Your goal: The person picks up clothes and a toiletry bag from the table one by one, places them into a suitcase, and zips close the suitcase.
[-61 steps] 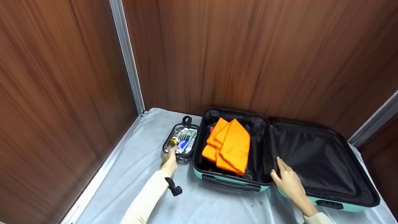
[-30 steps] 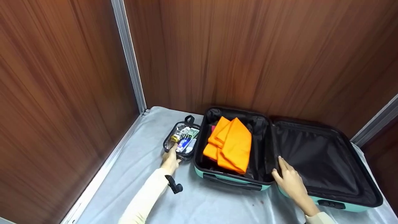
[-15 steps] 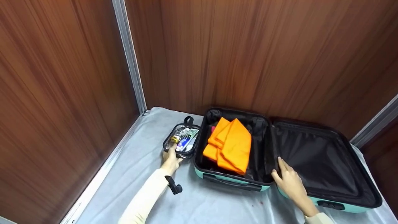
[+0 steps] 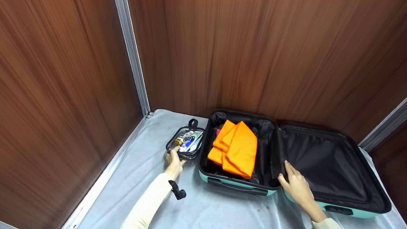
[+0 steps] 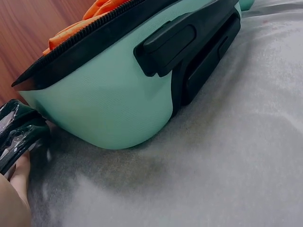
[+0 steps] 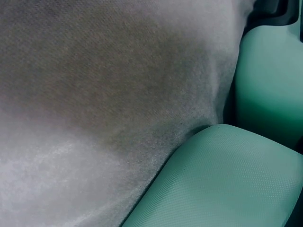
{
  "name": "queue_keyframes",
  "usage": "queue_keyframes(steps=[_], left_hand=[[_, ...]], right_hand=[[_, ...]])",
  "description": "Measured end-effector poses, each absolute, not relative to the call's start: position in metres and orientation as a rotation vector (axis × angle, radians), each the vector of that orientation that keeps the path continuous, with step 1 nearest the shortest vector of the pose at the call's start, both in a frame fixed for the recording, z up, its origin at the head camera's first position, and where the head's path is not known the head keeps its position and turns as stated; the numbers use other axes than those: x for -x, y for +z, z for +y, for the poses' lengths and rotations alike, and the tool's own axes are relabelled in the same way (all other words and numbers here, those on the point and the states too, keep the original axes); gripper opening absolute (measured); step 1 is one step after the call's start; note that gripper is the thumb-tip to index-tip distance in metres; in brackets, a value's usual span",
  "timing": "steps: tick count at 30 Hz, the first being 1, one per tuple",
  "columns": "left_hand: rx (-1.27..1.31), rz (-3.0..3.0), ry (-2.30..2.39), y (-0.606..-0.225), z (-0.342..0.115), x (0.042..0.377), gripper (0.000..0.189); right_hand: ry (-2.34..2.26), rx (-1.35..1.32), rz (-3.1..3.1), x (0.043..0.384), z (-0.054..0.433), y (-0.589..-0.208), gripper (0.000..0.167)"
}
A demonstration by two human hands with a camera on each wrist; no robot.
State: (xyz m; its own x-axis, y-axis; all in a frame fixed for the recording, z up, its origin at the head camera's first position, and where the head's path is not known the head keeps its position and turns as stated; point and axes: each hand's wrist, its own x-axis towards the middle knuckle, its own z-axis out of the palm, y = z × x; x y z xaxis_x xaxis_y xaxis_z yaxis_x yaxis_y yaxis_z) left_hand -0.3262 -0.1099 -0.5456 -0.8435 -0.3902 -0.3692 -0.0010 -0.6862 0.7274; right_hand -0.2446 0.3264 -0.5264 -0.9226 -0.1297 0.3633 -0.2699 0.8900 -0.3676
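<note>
One clear pouch (image 4: 187, 142): just beside the suitcase (image 4: 265, 149), one o'clock from the left hand (image 4: 174, 162), long axis likewise.
Left fingers: pinching its near end.
Right hand (image 4: 295, 184): farther, fingers relaxed, touching the suitcase.

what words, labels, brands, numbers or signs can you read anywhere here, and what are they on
No text can be read in any view.
Clear toiletry pouch: dark marks across its top, too small and blurred to read.
Blue-and-white package inside the pouch: any print is too blurred to read.
Lock on the mint-green suitcase: any digits are too small to read.
Folded orange cloth: no lettering visible.
</note>
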Motion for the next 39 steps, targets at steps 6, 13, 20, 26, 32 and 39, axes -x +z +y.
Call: queue_keyframes(steps=[6,13,20,26,32,39], left_hand=[[-0.644,-1.119,-2.575,-0.543,-0.108,0.323,0.035],[-0.635,-1.075,-2.621,-0.543,-0.113,0.328,0.041],[-0.619,-1.041,-2.641,-0.539,-0.118,0.328,0.04],[-0.628,-1.024,-2.632,-0.534,-0.121,0.329,0.041],[-0.647,-1.029,-2.619,-0.527,-0.124,0.333,0.035],[-0.618,-1.005,-2.643,-0.518,-0.129,0.335,0.026]], right_hand=[[0.597,-0.292,-2.732,0.245,0.326,-0.525,0.059],[0.595,-0.313,-2.715,0.245,0.324,-0.525,0.058],[0.598,-0.306,-2.737,0.247,0.323,-0.525,0.059],[0.597,-0.262,-2.823,0.246,0.325,-0.522,0.063],[0.579,-0.275,-2.791,0.246,0.327,-0.52,0.061],[0.58,-0.28,-2.768,0.247,0.327,-0.522,0.06]])
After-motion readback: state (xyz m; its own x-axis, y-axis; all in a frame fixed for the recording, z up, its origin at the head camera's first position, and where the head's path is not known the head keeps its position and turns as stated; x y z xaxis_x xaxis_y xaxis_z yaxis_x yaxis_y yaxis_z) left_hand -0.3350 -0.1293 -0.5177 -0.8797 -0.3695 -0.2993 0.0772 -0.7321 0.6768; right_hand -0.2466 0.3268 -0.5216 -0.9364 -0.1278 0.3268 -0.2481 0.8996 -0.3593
